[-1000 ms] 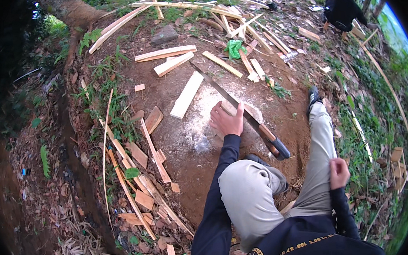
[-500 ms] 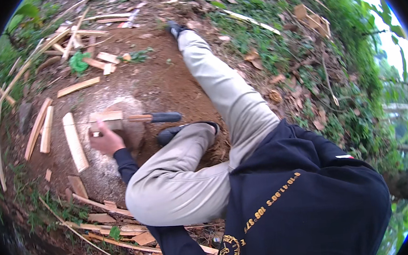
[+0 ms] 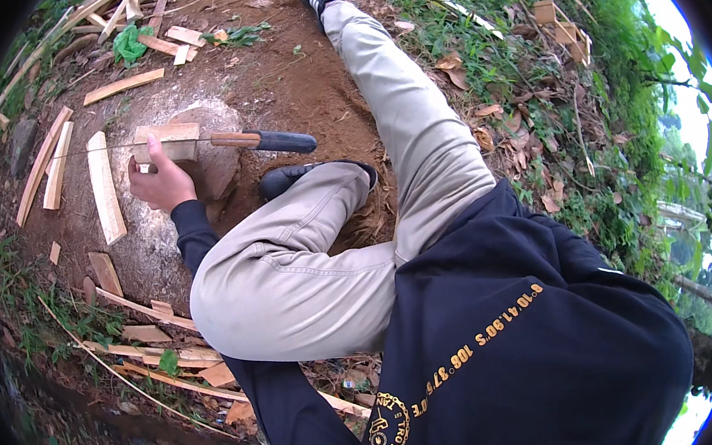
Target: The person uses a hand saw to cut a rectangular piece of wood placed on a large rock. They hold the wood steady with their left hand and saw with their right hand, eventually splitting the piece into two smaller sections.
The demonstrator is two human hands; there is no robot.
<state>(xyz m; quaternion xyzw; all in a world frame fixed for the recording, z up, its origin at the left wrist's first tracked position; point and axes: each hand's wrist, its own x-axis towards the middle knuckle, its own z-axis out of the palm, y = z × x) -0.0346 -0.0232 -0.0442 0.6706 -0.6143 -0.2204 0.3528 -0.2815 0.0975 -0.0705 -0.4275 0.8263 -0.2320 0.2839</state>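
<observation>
My left hand (image 3: 160, 181) is closed around the left end of a short wood block (image 3: 169, 133), with its thumb up against the block's near side. That block rests at a stone or stump (image 3: 220, 168) dusted pale. Across the block lies a machete (image 3: 237, 140), its thin blade seen edge-on and reaching out to the left. Its wood and black handle points right, with no hand on it. Whether the blade has bitten into the wood, I cannot tell. A pale wood strip (image 3: 106, 192) lies just left of my hand. My right hand is out of the picture.
My bent leg (image 3: 294, 286) is beside the work, and the other leg (image 3: 413, 92) stretches away. Wood strips (image 3: 51, 167) lie at left, with more split pieces (image 3: 170, 358) below. A green plastic bag (image 3: 131, 43) is at the far left. Small wood blocks (image 3: 562, 30) sit far right.
The whole view has shifted, so the block, machete and my left hand appear higher and slightly left. My left hand stays at the block, and the machete still lies across it.
</observation>
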